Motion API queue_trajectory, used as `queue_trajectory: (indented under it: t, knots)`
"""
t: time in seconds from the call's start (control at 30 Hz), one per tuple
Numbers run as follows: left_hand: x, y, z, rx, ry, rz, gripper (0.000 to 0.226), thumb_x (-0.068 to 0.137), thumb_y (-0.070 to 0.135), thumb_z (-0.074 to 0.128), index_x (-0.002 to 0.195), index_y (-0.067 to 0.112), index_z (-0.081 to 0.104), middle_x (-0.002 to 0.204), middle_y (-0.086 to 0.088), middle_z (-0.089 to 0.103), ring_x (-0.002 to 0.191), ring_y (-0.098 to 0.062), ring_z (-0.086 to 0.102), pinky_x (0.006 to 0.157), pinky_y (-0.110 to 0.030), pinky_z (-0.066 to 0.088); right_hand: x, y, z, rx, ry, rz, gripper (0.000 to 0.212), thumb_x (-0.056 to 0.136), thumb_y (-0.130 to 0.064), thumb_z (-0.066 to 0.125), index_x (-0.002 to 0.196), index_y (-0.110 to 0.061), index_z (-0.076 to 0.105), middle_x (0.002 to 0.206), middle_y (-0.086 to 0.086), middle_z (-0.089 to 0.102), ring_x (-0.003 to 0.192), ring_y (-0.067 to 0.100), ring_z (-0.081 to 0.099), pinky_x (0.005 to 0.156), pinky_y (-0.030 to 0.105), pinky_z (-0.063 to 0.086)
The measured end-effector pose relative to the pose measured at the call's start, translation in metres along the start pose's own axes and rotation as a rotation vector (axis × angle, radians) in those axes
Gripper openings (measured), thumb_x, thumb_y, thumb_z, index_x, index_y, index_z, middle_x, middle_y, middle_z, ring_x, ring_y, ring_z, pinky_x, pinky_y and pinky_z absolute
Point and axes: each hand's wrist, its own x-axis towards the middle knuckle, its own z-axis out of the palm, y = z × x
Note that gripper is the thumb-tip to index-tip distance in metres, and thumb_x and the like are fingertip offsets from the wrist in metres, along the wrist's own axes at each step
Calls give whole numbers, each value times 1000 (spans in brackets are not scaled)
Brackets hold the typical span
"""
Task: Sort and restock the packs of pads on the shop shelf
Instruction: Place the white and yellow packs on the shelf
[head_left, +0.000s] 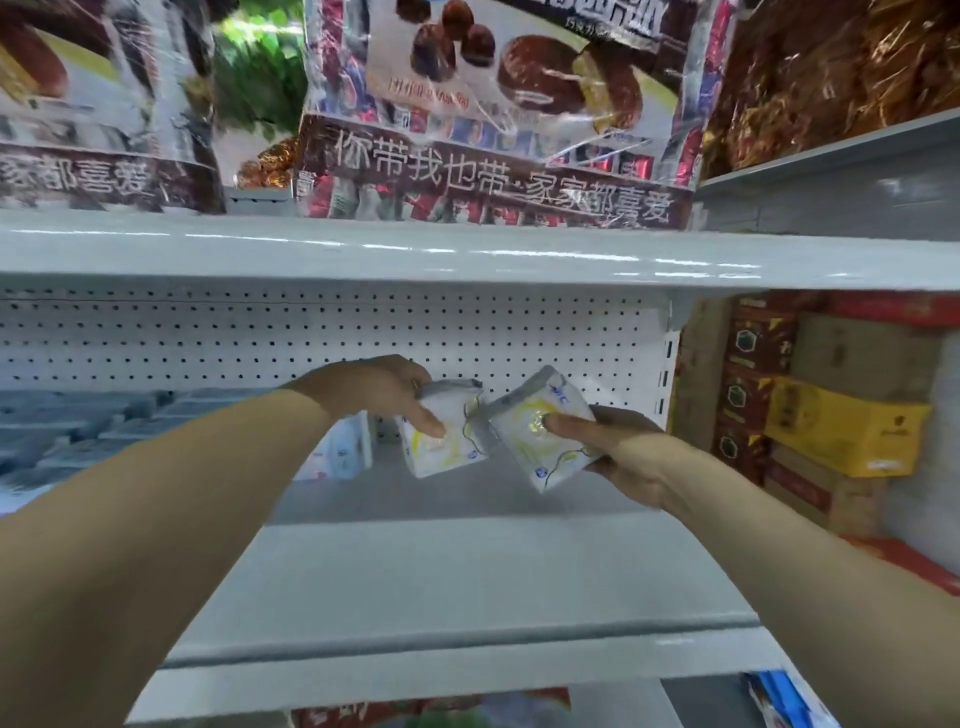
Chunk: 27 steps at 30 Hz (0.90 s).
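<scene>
— Shelf (467, 582) ahead; where are the packs?
— Left hand (379, 387) grips the left pack (447, 454), right hand (618, 447) grips the right pack (545, 460), above it. Set them upright beside the back packs (337, 454), I'd say.

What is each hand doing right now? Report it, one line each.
Left hand: closed, holding a white pack of pads.
Right hand: closed, holding a second white pack.

The middle snack bag (498, 130) reads "你带我也带·家家都喜爱"; the left snack bag (93, 104) shows "家都喜爱".
</scene>
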Motion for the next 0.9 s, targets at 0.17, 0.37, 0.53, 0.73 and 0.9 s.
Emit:
queue_trajectory:
  t: [0.17, 0.37, 0.53, 0.73, 0.9]
  knots:
    - [44, -26, 0, 4, 9, -25, 83, 57, 54, 91, 127, 20, 61, 121, 5, 64, 111, -18, 60, 104, -39, 48, 30, 8, 3, -96, -38, 18, 42, 83, -21, 81, 119, -5, 67, 108, 7, 77, 102, 20, 74, 91, 27, 53]
    - [82, -52, 7, 124, 25, -38, 79, 66, 50, 89, 130, 21, 53, 121, 5, 57, 110, -17, 54, 97, -34, 47, 59, 22, 9, -217, -57, -8, 64, 67, -29, 93, 118, -5, 64, 108, 6, 77, 101, 20, 74, 94, 30, 52]
    - [106, -68, 11, 169, 44, -28, 74, 65, 47, 90, 123, 26, 50, 122, -1, 54, 109, -20, 50, 91, -35, 47, 75, 25, 9, -235, -54, -24, 42, 77, -22, 84, 113, -8, 68, 104, 6, 77, 97, 18, 74, 83, 23, 53]
    - [122, -79, 12, 264, 94, -39, 66, 58, 54, 90, 107, 32, 51, 121, -9, 48, 114, -25, 37, 89, -34, 46, 94, 27, 11, -271, -29, -7, 42, 77, -23, 85, 114, -10, 69, 101, 3, 78, 90, 13, 75, 78, 20, 51]
    - [116, -70, 11, 446, 167, -25, 73, 62, 65, 83, 119, 28, 56, 112, -1, 55, 110, -23, 33, 84, -34, 41, 108, 32, 14, -341, 24, -31, 80, 43, -42, 100, 112, -16, 69, 108, 8, 76, 101, 20, 72, 93, 33, 56]
